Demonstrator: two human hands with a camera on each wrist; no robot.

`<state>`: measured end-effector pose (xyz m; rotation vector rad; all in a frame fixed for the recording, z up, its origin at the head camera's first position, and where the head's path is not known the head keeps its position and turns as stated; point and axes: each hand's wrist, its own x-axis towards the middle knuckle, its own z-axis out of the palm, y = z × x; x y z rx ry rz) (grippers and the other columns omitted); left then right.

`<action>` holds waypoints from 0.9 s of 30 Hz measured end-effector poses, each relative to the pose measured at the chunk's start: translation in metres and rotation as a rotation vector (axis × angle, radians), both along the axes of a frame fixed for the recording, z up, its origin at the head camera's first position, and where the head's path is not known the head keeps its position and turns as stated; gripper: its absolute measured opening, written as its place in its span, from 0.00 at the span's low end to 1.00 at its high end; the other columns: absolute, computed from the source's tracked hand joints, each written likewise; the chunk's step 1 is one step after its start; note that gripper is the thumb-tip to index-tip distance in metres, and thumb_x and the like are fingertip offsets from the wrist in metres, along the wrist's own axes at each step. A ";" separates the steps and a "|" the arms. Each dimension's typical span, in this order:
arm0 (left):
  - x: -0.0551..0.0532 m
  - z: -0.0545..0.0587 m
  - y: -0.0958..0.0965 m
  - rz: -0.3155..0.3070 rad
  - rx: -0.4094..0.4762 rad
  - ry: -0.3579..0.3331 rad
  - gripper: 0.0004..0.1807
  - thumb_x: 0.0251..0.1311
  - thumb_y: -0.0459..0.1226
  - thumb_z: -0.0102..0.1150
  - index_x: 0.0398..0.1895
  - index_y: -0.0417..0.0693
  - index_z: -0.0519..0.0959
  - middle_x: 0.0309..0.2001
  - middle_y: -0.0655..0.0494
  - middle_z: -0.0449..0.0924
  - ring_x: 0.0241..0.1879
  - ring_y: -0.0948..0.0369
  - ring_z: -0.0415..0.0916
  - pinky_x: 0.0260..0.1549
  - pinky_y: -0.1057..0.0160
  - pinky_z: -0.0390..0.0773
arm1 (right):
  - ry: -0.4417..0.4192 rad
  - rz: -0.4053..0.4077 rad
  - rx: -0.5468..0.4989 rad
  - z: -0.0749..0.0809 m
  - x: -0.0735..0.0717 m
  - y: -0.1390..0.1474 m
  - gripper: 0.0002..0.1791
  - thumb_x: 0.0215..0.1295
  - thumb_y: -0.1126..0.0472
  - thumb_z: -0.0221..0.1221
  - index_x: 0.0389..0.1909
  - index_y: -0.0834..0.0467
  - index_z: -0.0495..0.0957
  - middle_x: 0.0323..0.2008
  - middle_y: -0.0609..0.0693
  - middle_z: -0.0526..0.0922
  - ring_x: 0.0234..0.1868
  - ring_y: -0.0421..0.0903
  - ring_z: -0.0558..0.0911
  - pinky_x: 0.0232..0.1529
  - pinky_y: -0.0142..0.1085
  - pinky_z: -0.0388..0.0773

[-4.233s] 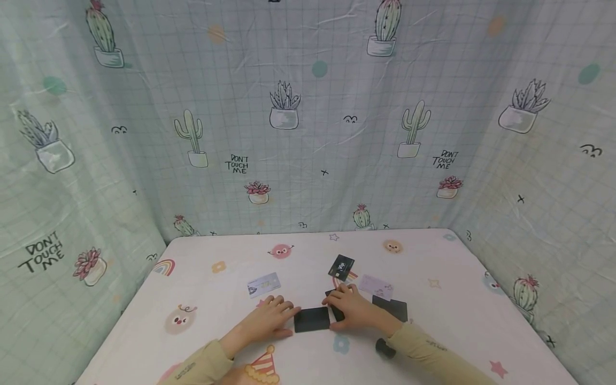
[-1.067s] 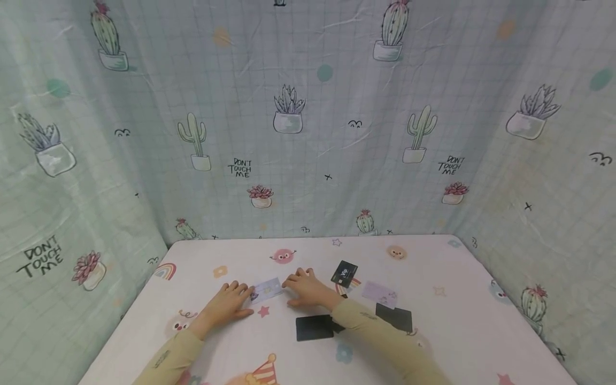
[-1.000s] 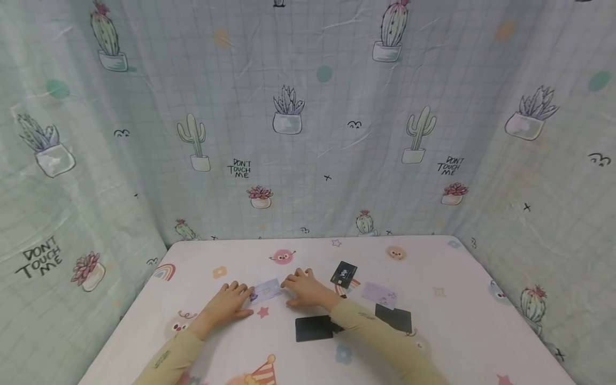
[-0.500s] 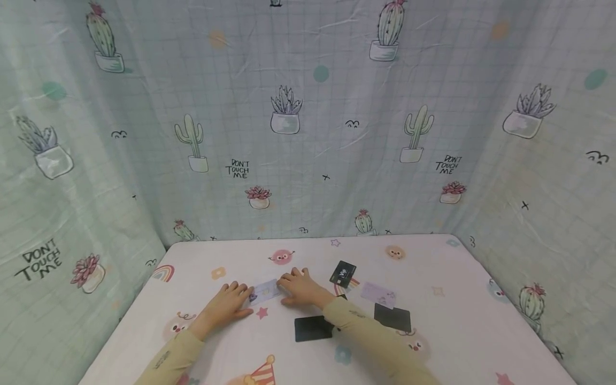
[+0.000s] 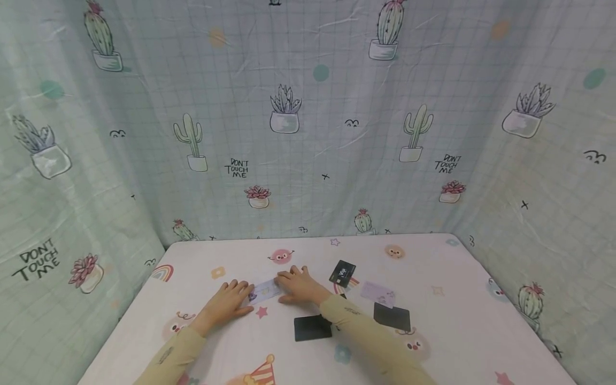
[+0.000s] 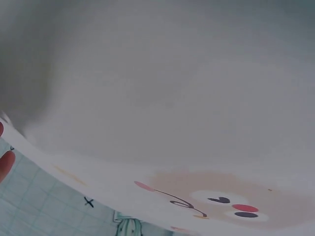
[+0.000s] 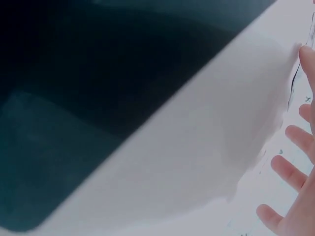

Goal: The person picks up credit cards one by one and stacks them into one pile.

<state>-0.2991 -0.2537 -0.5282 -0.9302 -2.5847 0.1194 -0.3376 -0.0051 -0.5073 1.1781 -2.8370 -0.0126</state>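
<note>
A pale lilac card lies flat on the table between the two hands in the head view. At its left end rest the fingertips of my left hand, thumb spread toward me. My right hand touches the right end with its fingers and covers that corner. In the right wrist view the right fingers are spread and relaxed, with a large dark card close below the camera. The left wrist view catches only bits of the left fingers at its edge.
Below my right forearm is a black card; another dark card beside it is mostly covered by the sleeve. To the right lie a black "Vip" card, a pinkish-purple card and a dark grey card. Patterned curtains enclose the table.
Both hands have left the black cards in the middle and gone to the lilac card at the upper left. In the last second the right hand has shifted slightly left onto its right end.
</note>
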 end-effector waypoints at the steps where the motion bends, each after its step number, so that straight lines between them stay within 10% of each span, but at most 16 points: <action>1: 0.000 0.000 0.000 0.007 -0.003 -0.010 0.30 0.50 0.54 0.56 0.51 0.45 0.73 0.45 0.51 0.74 0.41 0.54 0.69 0.38 0.53 0.69 | 0.001 -0.002 0.003 0.000 -0.001 -0.001 0.32 0.56 0.38 0.52 0.61 0.46 0.62 0.62 0.42 0.65 0.54 0.45 0.66 0.56 0.55 0.60; 27: 0.005 0.004 0.013 0.035 -0.076 -0.046 0.24 0.57 0.51 0.51 0.51 0.46 0.72 0.47 0.51 0.72 0.43 0.53 0.68 0.40 0.50 0.70 | 0.098 0.024 0.114 -0.004 -0.001 -0.008 0.26 0.63 0.40 0.44 0.62 0.41 0.62 0.61 0.38 0.65 0.54 0.42 0.67 0.54 0.51 0.63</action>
